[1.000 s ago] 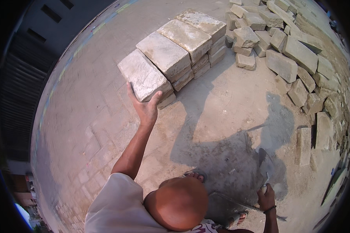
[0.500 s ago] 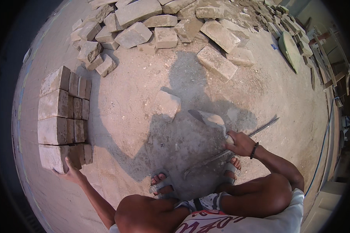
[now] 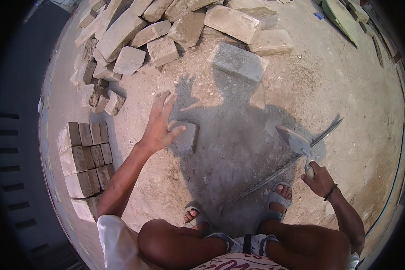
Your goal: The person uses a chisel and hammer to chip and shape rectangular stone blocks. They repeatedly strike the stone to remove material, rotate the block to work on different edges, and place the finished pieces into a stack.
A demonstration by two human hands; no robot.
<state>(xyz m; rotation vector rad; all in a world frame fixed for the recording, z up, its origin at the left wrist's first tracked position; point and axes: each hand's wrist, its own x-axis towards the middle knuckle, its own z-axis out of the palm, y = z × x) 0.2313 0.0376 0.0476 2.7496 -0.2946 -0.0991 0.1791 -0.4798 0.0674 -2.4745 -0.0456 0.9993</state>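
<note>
We keep the right hand [image 3: 320, 181], right of centre in the frame, closed around the handle of a trowel [image 3: 296, 141]. The grip sits behind the metal neck, which leaves the blade free and pointing toward the upper left, away from our knees.

The left hand [image 3: 159, 121], left of centre, is empty: fingers extended, thumb out to the side. Below the thumb lies one brick [image 3: 183, 143], flat on the ground; viewed from above, we cannot tell how much gap separates the two.

At the left of the frame, bricks form a squared stack [image 3: 76, 163]. Their faces meet in even rows, which presumably gives the stack its steadiness. At the upper left and top, a loose pile [image 3: 135, 45] lies at mixed angles, its pieces propped against one another. A separate block [image 3: 239, 63] lies flat at upper centre.

A thin bar [image 3: 261, 183] runs diagonally from between our sandals [image 3: 280, 201] toward the right. Our feet are set apart, likely for balance in the squat.
</note>
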